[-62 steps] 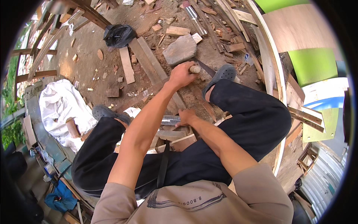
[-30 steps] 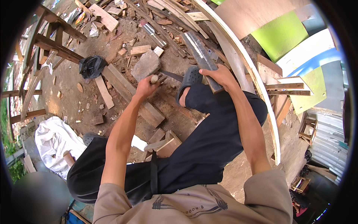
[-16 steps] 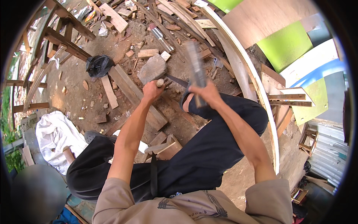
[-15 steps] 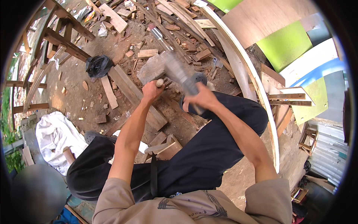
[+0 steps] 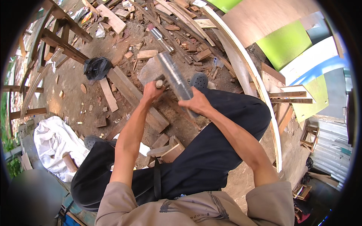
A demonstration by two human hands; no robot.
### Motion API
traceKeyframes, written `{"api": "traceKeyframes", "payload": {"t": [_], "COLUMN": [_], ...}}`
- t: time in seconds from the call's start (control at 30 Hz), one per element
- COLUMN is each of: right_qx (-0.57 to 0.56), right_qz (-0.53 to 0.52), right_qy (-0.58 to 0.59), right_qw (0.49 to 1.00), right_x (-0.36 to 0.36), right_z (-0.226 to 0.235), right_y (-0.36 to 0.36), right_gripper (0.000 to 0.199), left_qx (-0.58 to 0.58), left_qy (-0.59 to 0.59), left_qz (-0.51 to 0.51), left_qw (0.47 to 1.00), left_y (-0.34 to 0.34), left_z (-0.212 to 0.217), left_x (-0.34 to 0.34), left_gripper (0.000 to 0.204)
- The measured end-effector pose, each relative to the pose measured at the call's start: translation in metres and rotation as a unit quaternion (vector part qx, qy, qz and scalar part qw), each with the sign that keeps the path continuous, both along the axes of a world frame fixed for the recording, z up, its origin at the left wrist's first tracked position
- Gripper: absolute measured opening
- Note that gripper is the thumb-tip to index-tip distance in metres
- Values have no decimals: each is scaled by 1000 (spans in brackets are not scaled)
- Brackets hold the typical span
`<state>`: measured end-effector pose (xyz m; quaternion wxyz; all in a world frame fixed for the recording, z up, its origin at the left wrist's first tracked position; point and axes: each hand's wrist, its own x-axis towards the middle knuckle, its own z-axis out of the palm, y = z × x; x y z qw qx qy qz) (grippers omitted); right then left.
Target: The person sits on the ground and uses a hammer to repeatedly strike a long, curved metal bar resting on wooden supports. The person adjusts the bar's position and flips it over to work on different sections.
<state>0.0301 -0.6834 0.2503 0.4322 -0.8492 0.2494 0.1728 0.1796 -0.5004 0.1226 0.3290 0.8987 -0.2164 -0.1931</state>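
My left hand [image 5: 152,91] is closed around a round wooden handle [image 5: 159,83], whose end points up; the tool's other end is hidden. My right hand [image 5: 197,102] grips the lower part of a long, shiny grey metal piece [image 5: 172,71], which slants up and left, close beside the handle. Whether the two touch, I cannot tell. Past my left hand lies a pale stone block [image 5: 149,70] on the ground. Farther off rests a silver, tube-like thing [image 5: 161,39] with a reddish end.
Wooden planks [image 5: 139,100] and scraps litter the dirt ground. A black plastic bag [image 5: 97,67] lies to the left, with white cloth [image 5: 58,141] nearer me. A long curved pale strip [image 5: 260,81] runs along the right, before green and white panels [image 5: 288,43].
My right hand has shifted a little left and down with the metal piece, which was blurred by motion and now shows sharper. My left hand keeps its hold on the handle.
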Motion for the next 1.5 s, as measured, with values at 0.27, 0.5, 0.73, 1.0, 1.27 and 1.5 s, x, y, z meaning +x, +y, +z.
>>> {"api": "traceKeyframes", "payload": {"t": [0.27,0.5,0.73,1.0,1.27,1.5], "right_qx": [135,-33,68,61,-38,182], "right_qz": [-316,-62,-272,-180,40,-298], "right_qy": [-114,-56,-167,-83,-25,-141], "right_qw": [932,996,945,978,998,926], "right_x": [33,25,34,36,13,44], "right_z": [11,14,-5,8,19,26], "right_y": [-45,-7,-30,-25,20,-22], "right_gripper": [61,82,64,71,85,55], "left_qx": [5,5,-24,4,-37,-41], "left_qy": [24,7,38,41,72,84], "left_qz": [-9,-33,-34,-48,-51,-42], "left_qw": [1000,999,998,998,995,995], "left_y": [0,9,0,10,21,15], "left_z": [-3,3,-3,-9,-10,8], "left_x": [6,5,6,9,12,6], "left_gripper": [30,28,28,27,27,27]}}
